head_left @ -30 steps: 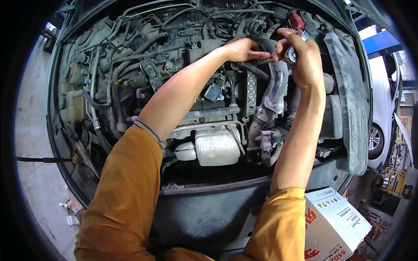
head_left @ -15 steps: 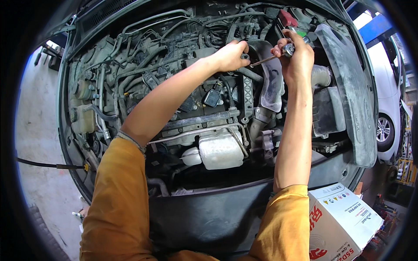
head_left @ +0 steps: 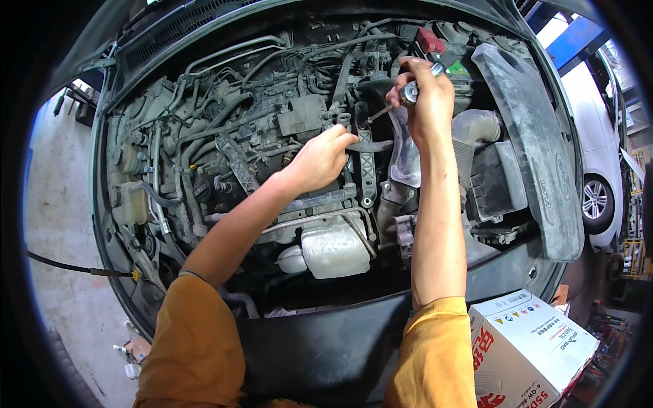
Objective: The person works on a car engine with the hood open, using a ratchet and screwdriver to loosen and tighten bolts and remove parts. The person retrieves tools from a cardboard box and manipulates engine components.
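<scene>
My right hand (head_left: 430, 98) is wrapped round the shiny handle of a screwdriver (head_left: 409, 92). Its thin shaft slants down to the left, with the tip by the top of a black ribbed bracket (head_left: 367, 166) in the engine bay. My left hand (head_left: 321, 160) hovers over the engine to the left of that bracket, thumb and fingers drawn together at the tips. Whether anything small is between them I cannot make out. A dark curved air duct (head_left: 406, 153) runs just beneath my right wrist.
The engine cover panel (head_left: 527, 146), long and grey, lies along the right side of the bay. A silver heat shield (head_left: 335, 248) sits at the front of the engine. A white box (head_left: 534, 340) stands at the lower right. Beyond it is a white car (head_left: 578, 129).
My left hand has drawn back toward me and to the left, away from the screwdriver tip. My right hand has shifted left with the screwdriver, and the view has moved slightly.
</scene>
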{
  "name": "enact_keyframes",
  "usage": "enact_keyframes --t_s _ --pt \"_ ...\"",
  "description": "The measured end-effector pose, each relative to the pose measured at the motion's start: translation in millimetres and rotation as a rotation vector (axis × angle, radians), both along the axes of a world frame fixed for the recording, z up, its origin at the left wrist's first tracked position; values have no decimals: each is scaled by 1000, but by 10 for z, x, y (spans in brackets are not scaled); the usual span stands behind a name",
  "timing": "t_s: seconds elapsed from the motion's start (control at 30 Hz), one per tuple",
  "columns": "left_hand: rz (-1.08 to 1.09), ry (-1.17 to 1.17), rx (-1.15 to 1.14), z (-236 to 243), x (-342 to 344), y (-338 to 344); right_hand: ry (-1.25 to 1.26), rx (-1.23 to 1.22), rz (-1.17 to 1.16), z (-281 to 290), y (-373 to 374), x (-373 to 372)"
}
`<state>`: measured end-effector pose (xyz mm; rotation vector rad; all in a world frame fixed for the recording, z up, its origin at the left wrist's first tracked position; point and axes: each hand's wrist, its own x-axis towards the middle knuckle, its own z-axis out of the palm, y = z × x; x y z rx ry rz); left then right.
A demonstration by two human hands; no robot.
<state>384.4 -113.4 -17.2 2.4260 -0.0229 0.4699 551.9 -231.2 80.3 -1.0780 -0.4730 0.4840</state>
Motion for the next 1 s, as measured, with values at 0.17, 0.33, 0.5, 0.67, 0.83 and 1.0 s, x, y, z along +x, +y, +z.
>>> enact_keyframes --t_s 0.17,0.33,0.5,0.67,0.83,1.0 --pt "79 -5 -5 -11 66 10 72 81 60 18 50 -72" --pt "321 -60 -128 6 538 52 226 235 55 -57 -4 -24" --pt "252 159 129 125 836 442 299 356 96 -124 27 21" --pt "194 600 -106 356 1166 430 253 323 68 -104 38 -13" --pt "142 235 -278 -166 1079 514 199 368 43 -78 120 -89" --pt "190 140 -477 -327 1044 506 138 313 34 25 114 -181"
